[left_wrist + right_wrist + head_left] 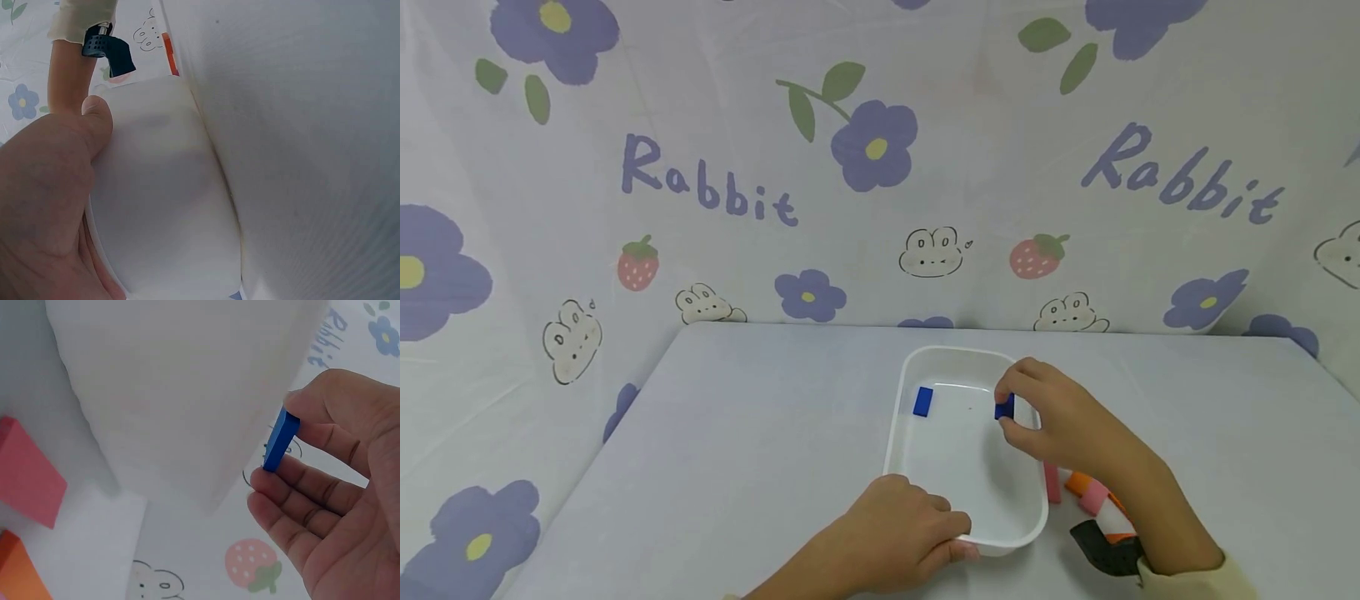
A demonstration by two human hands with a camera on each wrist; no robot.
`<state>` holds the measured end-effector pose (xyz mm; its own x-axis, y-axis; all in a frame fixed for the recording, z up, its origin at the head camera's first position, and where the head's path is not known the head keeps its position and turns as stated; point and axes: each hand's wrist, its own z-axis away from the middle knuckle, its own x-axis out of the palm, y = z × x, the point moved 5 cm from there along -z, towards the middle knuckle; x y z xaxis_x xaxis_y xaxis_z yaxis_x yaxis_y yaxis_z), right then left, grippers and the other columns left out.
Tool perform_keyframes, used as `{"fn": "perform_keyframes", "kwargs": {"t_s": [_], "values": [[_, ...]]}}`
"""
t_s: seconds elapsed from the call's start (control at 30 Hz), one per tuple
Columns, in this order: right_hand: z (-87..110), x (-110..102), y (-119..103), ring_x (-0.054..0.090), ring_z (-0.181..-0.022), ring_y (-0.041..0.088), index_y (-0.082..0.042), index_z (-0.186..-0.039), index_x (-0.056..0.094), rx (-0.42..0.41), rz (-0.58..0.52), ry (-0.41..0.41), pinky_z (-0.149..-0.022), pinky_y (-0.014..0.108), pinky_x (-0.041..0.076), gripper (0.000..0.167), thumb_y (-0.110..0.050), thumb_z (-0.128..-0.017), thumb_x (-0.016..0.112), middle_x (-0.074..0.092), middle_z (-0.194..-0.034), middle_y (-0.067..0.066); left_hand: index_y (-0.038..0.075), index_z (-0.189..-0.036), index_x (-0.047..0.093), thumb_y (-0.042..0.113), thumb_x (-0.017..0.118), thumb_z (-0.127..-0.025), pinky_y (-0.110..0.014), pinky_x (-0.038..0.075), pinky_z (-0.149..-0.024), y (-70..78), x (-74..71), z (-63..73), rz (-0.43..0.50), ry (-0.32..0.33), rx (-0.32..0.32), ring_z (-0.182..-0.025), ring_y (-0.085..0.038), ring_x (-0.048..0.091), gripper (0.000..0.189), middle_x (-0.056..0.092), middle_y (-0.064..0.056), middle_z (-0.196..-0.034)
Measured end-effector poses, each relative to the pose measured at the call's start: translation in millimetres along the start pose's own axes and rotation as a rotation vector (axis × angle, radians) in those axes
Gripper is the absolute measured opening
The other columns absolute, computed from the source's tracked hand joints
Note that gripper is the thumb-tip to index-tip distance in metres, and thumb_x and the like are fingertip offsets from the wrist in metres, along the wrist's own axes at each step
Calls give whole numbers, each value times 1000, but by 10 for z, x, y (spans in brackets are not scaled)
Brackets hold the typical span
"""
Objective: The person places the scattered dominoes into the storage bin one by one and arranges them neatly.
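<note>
A white plastic tub (970,541) stands on the table, its long side running away from me. My left hand (898,533) grips its near rim, thumb and fingers on either side of the wall. Over the right side of the tub, my right hand (1056,412) pinches a small blue block (1004,407) between thumb and fingertips. The right wrist view shows that flat blue block (282,440) held on its edges above the rim. Inside the tub, another blue block (923,402) lies near the far left corner.
Right of the tub, partly under my right forearm, lie a red block (1052,482), an orange block (1078,482) and a pink block (1093,497). A black wrist camera mount (1105,550) sits by the right wrist. A patterned curtain (970,167) hangs behind the table (760,433).
</note>
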<state>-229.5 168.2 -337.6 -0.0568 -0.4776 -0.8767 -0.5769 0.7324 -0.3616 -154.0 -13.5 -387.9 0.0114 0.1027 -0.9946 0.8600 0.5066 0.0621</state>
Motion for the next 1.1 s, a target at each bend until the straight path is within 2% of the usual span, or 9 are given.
{"fn": "perform_keyframes", "kwargs": {"t_s": [0.23,0.47,0.6,0.83,1.0,1.1], "values": [[-37,130,-76,60,-95,20,-16,-94,66,-35,1,-14,-81,38,56,20,-9,-82,80,61,-105,-1,27,-86,60,51,42,-105,-19,34,-55,8,-20,4,-33,23,7,-57,2,41,36,49,16,-65],[-61,286,-94,61,-94,18,-16,-93,66,-90,-7,-65,-81,35,55,22,-8,-83,83,60,-104,-4,27,-88,61,51,43,-105,-19,36,-56,6,-14,1,-37,25,9,-59,2,44,35,52,16,-68],[-63,365,-79,60,-94,17,-16,-92,66,-80,10,-82,-81,35,55,22,-8,-82,83,60,-103,-4,26,-84,59,51,44,-105,-18,34,-53,10,-23,14,-62,65,30,-57,3,44,35,50,16,-65],[-83,466,-91,57,-89,15,-17,-89,67,-29,32,-129,-82,36,55,20,-8,-82,84,60,-98,-5,26,-84,60,51,43,-105,-18,34,-53,1,-10,12,-64,73,37,-57,3,45,36,50,16,-65],[-100,521,-104,54,-83,13,-17,-84,66,-39,67,-142,-77,32,54,20,-7,-81,83,57,-91,-7,25,-80,57,49,46,-104,-19,31,-50,21,-37,30,-114,128,57,-56,1,47,36,48,15,-63],[-105,554,-114,52,-79,11,-18,-81,64,-42,113,-141,-72,30,52,21,-7,-81,83,55,-86,-9,25,-79,56,49,47,-104,-19,30,-49,19,-39,35,-120,134,58,-55,1,46,36,47,14,-63]]}}
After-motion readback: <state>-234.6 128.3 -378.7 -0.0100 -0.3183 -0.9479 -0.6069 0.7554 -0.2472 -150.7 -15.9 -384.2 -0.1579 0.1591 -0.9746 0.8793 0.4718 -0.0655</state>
